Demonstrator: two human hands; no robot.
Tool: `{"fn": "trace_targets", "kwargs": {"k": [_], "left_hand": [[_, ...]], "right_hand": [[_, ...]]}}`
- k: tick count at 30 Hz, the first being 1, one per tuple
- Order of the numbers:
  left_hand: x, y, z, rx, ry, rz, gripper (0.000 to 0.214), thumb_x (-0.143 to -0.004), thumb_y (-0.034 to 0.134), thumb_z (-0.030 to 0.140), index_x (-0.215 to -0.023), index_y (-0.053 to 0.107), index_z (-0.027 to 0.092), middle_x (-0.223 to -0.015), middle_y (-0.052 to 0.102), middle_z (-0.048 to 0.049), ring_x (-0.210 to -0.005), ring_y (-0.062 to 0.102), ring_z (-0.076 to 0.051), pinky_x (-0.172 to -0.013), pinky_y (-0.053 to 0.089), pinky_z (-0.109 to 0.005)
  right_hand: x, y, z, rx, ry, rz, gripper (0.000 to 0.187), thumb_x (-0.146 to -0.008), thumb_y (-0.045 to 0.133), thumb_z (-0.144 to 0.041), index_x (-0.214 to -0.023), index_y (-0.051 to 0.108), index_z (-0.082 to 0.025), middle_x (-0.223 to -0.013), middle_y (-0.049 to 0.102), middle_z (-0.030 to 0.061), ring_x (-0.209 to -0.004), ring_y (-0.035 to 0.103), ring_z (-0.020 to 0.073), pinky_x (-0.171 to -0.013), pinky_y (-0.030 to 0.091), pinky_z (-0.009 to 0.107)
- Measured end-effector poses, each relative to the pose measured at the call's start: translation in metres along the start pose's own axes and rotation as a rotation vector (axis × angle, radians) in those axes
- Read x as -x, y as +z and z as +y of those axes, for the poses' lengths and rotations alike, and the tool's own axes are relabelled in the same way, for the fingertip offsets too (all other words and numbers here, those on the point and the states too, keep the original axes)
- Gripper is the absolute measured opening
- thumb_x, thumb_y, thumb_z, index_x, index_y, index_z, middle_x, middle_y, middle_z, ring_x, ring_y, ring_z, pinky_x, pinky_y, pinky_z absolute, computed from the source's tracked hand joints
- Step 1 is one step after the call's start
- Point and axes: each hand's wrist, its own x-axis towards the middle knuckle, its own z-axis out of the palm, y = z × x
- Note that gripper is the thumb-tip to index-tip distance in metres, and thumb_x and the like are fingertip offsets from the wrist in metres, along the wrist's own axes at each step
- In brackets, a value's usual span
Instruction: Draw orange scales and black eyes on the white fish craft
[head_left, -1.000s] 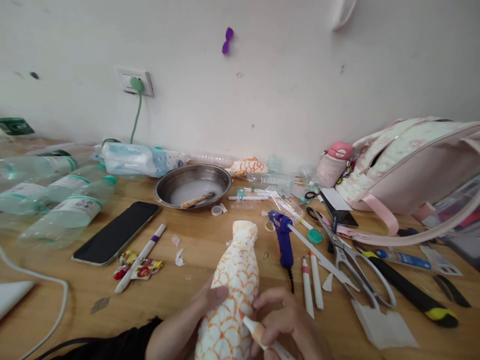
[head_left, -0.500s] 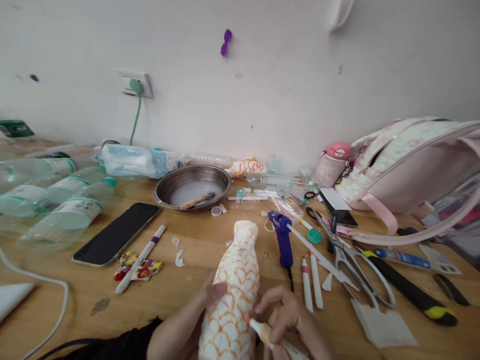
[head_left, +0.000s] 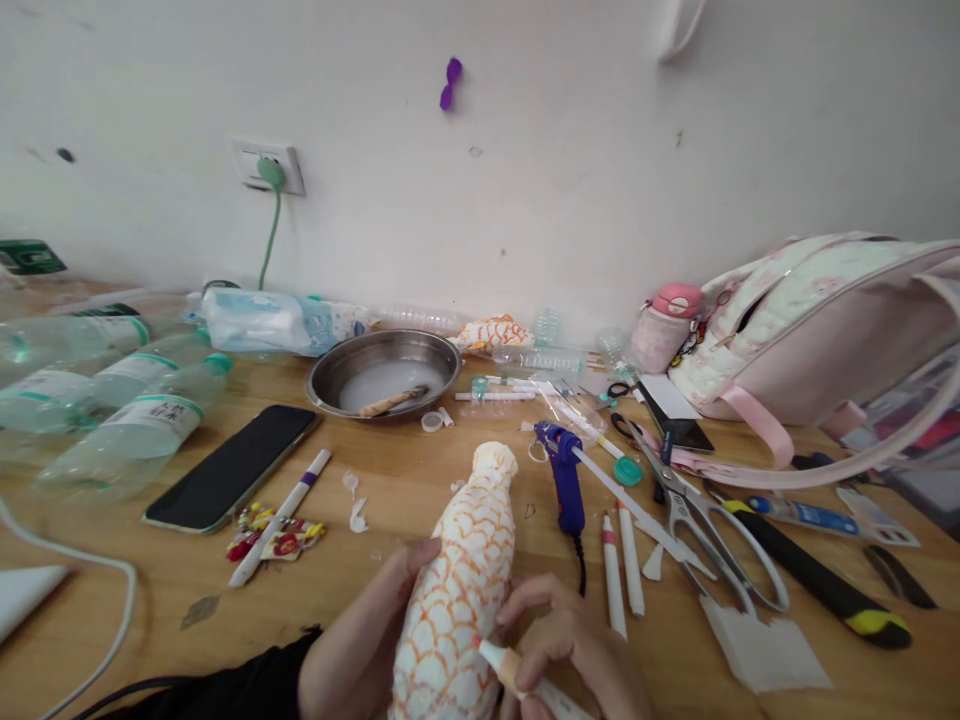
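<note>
Papery white bottle-shaped form with orange scales (head_left: 457,600), left hand (head_left: 394,600) clasping its side, right hand (head_left: 577,645) pinching white orange-tipped marker (head_left: 507,668)

No wording can be read: the dark characters on the white label (head_left: 159,416) of the nearest clear plastic bottle (head_left: 97,465) are too blurred.

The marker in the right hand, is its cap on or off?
Off: the marker's reddish tip shows bare at the scaled white shape, with no cap over it.
</note>
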Motion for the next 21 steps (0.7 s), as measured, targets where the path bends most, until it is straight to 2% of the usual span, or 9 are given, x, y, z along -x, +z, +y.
{"fn": "trace_targets", "kwargs": {"k": [4, 9, 14, 18, 20, 21], "left_hand": [[0.001, 0.004, 0.001, -0.025, 0.031, -0.006, 0.037, -0.089, 0.042, 0.033, -0.086, 0.073, 0.012, -0.075, 0.076, -0.0061, -0.079, 0.069, -0.022, -0.084, 0.048, -0.033], [0.001, 0.004, 0.001, -0.053, -0.033, 0.008, 0.046, -0.089, 0.038, 0.036, -0.085, 0.073, 0.008, -0.079, 0.076, -0.012, -0.075, 0.069, -0.023, -0.081, 0.05, -0.035], [0.002, -0.001, -0.001, -0.044, 0.002, 0.024, 0.04, -0.089, 0.041, 0.033, -0.087, 0.074, 0.01, -0.088, 0.077, -0.0108, -0.081, 0.07, -0.021, -0.081, 0.05, -0.031], [0.003, -0.001, 0.0, -0.027, -0.011, -0.029, 0.042, -0.088, 0.041, 0.036, -0.091, 0.073, 0.009, -0.091, 0.077, -0.014, -0.083, 0.07, -0.023, -0.084, 0.05, -0.035], [0.003, 0.001, 0.001, -0.005, -0.028, 0.016, 0.043, -0.088, 0.042, 0.038, -0.088, 0.074, 0.009, -0.091, 0.076, -0.0143, -0.082, 0.071, -0.024, -0.084, 0.05, -0.036], [0.003, 0.002, 0.001, 0.004, -0.03, 0.043, 0.043, -0.088, 0.042, 0.038, -0.086, 0.074, 0.009, -0.088, 0.077, -0.0136, -0.08, 0.071, -0.024, -0.081, 0.051, -0.035]], "right_hand": [[0.004, 0.007, 0.003, -0.042, 0.031, 0.019, 0.016, -0.093, 0.05, -0.035, -0.083, 0.059, -0.026, -0.085, 0.062, 0.003, -0.059, 0.063, 0.0109, -0.059, 0.053, 0.023], [0.0, 0.005, 0.001, -0.004, 0.0, 0.024, 0.021, -0.094, 0.048, -0.036, -0.081, 0.059, -0.025, -0.081, 0.064, 0.0029, -0.072, 0.065, 0.0141, -0.061, 0.051, 0.022], [-0.004, 0.0, -0.003, 0.014, -0.022, 0.01, 0.023, -0.094, 0.049, -0.036, -0.077, 0.059, -0.023, -0.079, 0.064, 0.0045, -0.068, 0.064, 0.0139, -0.057, 0.05, 0.021], [-0.008, -0.01, -0.007, 0.037, -0.038, -0.137, 0.021, -0.095, 0.047, -0.032, -0.082, 0.06, -0.023, -0.079, 0.065, 0.005, -0.077, 0.066, 0.0166, -0.062, 0.054, 0.023], [-0.009, -0.014, -0.008, 0.009, -0.038, -0.214, 0.02, -0.095, 0.047, -0.031, -0.082, 0.06, -0.023, -0.082, 0.066, 0.0059, -0.081, 0.067, 0.0175, -0.067, 0.055, 0.025], [-0.008, -0.014, -0.008, -0.015, -0.022, -0.212, 0.019, -0.095, 0.049, -0.031, -0.082, 0.059, -0.023, -0.085, 0.067, 0.0063, -0.079, 0.068, 0.017, -0.067, 0.056, 0.026]]}}
